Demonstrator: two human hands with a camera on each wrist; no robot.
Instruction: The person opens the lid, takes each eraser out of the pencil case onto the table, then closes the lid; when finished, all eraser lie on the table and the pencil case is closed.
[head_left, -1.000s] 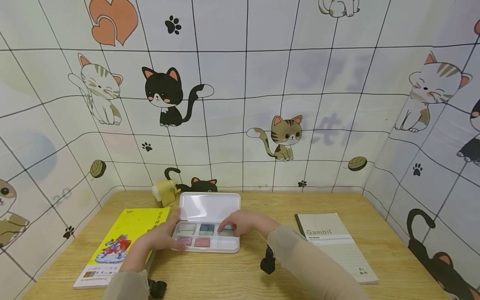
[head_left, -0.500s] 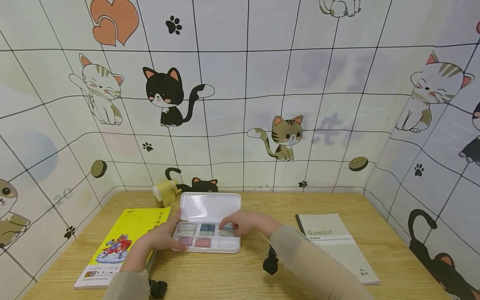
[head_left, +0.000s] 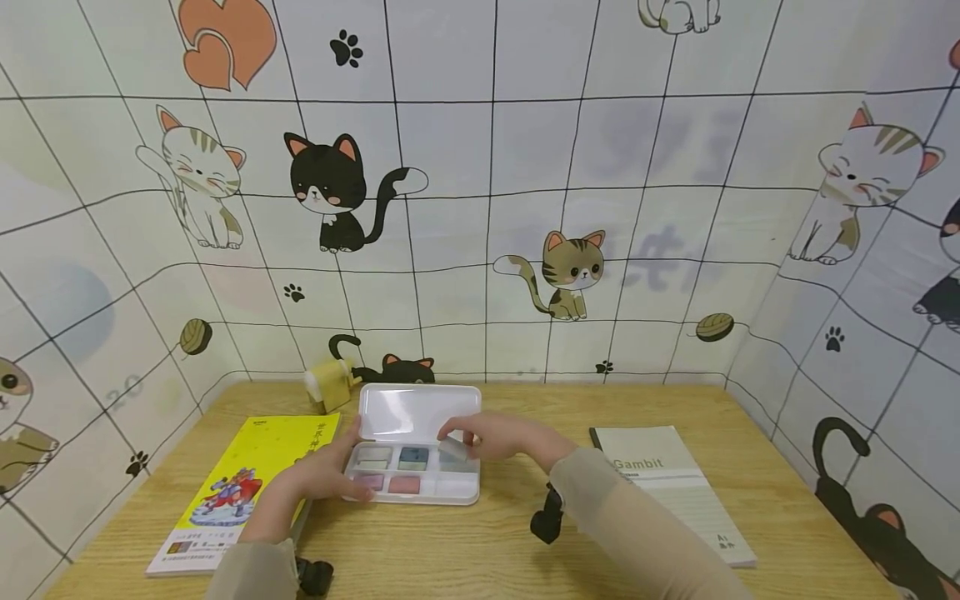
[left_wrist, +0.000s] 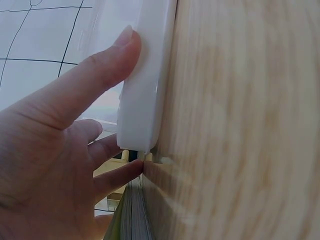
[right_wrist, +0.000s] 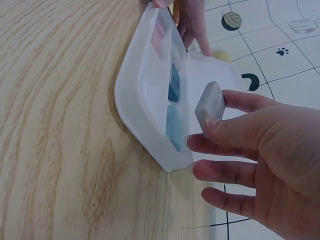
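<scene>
A white plastic case [head_left: 442, 499] with compartments lies with its lid [head_left: 420, 410] raised. My left hand [head_left: 318, 472] holds its left end, the thumb against the front wall in the left wrist view. Above the right back compartment, my right hand [head_left: 506, 435] pinches a small grey block [right_wrist: 212, 106] between thumb and index finger, clear of the case; its other fingers are spread. A pale teal block [right_wrist: 174, 126] lies in the compartment below. Beside it is a dark blue block [head_left: 413, 457]. A pink block [head_left: 404, 485] and a mauve block [head_left: 369, 482] occupy the front row.
On the left lies a yellow book [head_left: 262, 454], partly under my left forearm. A Gambit notebook [head_left: 675, 483] is on the right, partly covered by my right sleeve. Behind the book stands a small yellow object [head_left: 328, 385]. A cat-patterned cloth wall bounds the wooden table [head_left: 420, 554].
My right hand has lifted the grey block up out of the right back compartment, moving slightly back and to the right. My left hand stays on the case.
</scene>
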